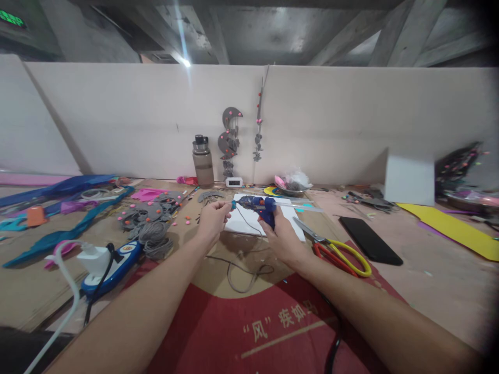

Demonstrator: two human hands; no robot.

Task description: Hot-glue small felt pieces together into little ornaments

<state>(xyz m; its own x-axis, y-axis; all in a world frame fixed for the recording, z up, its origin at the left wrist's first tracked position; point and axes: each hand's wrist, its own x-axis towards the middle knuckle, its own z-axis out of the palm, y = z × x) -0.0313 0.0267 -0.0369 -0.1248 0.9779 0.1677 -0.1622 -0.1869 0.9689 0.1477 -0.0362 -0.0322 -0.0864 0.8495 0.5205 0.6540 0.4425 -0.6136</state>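
My right hand is wrapped round the handle of a blue glue gun, whose nozzle points left. Clear glue sticks show behind the gun, one seemingly in its back end. Between the fingertips of my left hand is a small teal piece, too small to make out fully, close to the nozzle. A thin grey cord runs down from near these fingers and lies in loops on the board. White paper lies beneath the gun.
Scissors with red and yellow handles and a black phone lie right. At left are a power strip, grey yarn and felt pieces with pink dots. A bottle and small clock stand by the white partition.
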